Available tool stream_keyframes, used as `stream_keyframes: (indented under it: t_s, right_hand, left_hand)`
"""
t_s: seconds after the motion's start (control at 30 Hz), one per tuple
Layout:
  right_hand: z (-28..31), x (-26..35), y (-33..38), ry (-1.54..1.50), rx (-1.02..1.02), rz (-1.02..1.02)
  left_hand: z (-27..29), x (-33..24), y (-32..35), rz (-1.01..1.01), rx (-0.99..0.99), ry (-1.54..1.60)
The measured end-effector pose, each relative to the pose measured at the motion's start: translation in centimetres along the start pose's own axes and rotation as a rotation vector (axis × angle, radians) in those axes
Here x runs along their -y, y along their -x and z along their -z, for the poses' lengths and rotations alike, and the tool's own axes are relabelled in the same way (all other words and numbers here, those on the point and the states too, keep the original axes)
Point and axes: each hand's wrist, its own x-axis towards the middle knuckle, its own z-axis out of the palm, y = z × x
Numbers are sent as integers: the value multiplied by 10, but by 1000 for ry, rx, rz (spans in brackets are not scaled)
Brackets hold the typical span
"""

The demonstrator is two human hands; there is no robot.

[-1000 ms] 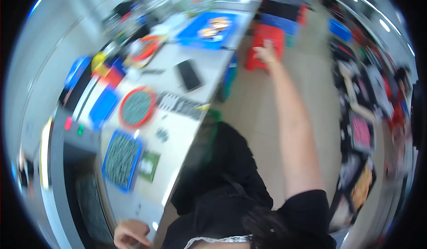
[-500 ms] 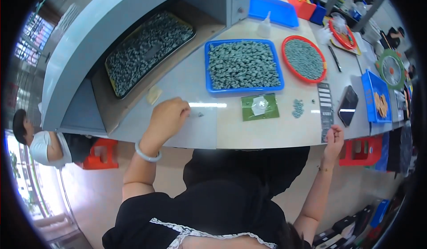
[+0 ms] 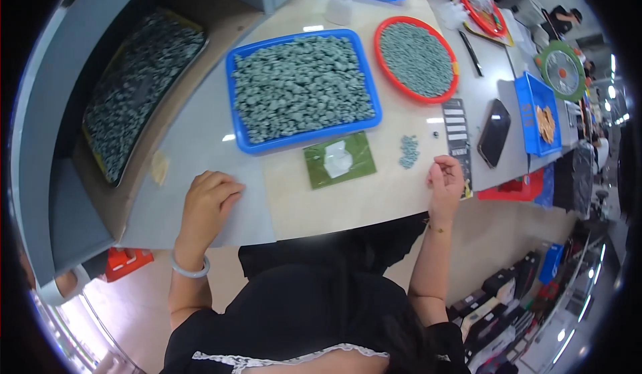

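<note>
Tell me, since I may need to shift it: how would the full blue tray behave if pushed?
The blue tray is heaped with small grey-green pieces, so probably heavy. Its flat base should slide, not tip. The loose pieces may spill over the low rim.

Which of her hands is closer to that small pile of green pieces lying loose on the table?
The right hand: it sits just right of and below the small pile. The left hand rests far to its left.

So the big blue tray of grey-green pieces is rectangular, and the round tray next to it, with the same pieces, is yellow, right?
Not quite. The head view shows the round tray is red, not yellow. The rest holds: the blue tray is rectangular, and both hold grey-green pieces.
</note>
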Motion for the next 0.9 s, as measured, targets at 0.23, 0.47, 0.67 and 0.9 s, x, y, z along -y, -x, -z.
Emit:
stream_keyframes:
  t_s: [0.23,0.47,0.67,0.9]
  right_hand:
    - [2,7,-21,299,60,-8]
    - [-9,20,-60,617,210,347]
    - [-15,26,-65,847,383,441]
    - [-36,43,-32,553,389,256]
  left_hand:
    - [-10,-5,-14,71,8,73]
    - [-19,-42,-18,192,63,978]
    - [-41,-58,-35,187,282,1277]
    - [-61,-55,-43,187,365,1427]
